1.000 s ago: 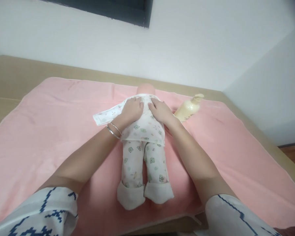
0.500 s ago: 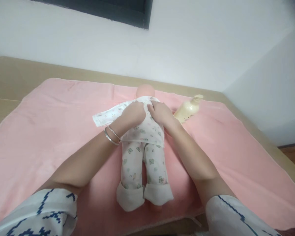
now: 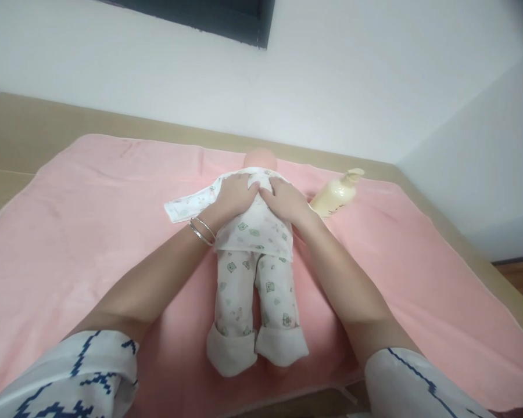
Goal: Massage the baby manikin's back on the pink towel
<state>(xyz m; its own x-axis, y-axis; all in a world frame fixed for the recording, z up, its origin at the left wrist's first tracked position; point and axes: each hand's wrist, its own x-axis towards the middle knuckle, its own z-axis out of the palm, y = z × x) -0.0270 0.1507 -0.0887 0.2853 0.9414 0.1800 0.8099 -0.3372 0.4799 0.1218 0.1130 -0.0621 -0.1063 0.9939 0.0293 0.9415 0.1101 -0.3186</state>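
Observation:
A baby doll lies on the pink cloth, its head toward the wall. It wears a white patterned top and matching trousers with thick turned-up cuffs. My left hand rests flat on the upper left of the top, fingers stretched out. Beside it, my right hand lies flat on the upper right, its thumb close to the left thumb. One sleeve of the top extends out to the left. The doll's arms are out of sight.
A pale yellow pump bottle lies tilted on the pink cloth, just right of my right hand. The cloth covers a tan surface that meets the white wall. A dark frame is set in the wall above.
My left hand has gone from a closed fist on the top to lying flat with its fingers stretched. The right hand stays in nearly the same place.

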